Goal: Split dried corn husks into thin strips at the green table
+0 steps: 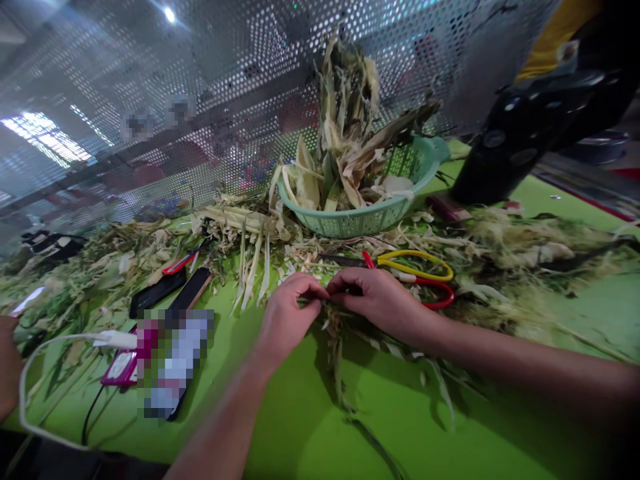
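My left hand [289, 313] and my right hand [376, 296] meet over the green table [400, 413], fingers pinched together on a thin strip of dried leaf [324, 303] that runs between them. More pale leaf strips [336, 360] trail from under the hands toward me. Just behind my right hand lie scissors with yellow and red handles [420, 273].
A teal plastic basket [360, 217] heaped with husks stands at the back centre, before a perforated metal screen [150, 100]. Husk litter [525, 247] covers the table's far side. Phones [165, 290], a white cable [60, 347] and red-handled cutters [181, 262] lie at left. Another person's hand [7, 363] shows at the left edge.
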Demonstrator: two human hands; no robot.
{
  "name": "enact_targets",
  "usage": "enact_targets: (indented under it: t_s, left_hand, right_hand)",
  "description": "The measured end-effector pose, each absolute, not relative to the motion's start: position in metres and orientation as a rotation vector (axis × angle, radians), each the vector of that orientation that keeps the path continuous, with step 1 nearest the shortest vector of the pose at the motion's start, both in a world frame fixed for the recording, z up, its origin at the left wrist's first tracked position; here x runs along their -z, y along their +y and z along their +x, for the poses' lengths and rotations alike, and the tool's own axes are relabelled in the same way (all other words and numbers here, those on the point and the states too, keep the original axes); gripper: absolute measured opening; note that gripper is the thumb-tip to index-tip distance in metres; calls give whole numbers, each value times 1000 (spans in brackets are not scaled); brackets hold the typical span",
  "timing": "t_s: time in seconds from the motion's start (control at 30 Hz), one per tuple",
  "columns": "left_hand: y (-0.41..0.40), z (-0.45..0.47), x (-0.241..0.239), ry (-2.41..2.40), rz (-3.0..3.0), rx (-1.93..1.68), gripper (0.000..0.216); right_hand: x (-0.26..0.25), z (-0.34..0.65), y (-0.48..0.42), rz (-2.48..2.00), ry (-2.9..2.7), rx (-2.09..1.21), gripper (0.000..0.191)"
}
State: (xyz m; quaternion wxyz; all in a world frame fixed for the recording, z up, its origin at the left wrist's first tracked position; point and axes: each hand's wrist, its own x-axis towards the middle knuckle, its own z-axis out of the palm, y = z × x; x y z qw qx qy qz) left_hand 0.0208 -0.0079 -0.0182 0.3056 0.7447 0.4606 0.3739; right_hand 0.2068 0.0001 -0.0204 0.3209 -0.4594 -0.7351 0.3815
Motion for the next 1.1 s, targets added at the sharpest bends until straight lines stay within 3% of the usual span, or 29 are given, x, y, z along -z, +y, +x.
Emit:
enact_targets:
  t_s: [0.8,1.1]
  left_hand:
    - [-4,3,1,1340,1775,-672,4]
    - [-3,5,2,1282,1703,-698,7]
  right_hand:
    - [4,208,-4,-1360,-2031,-878,7]
    - [9,213,0,-1247,-1991,-1076,18]
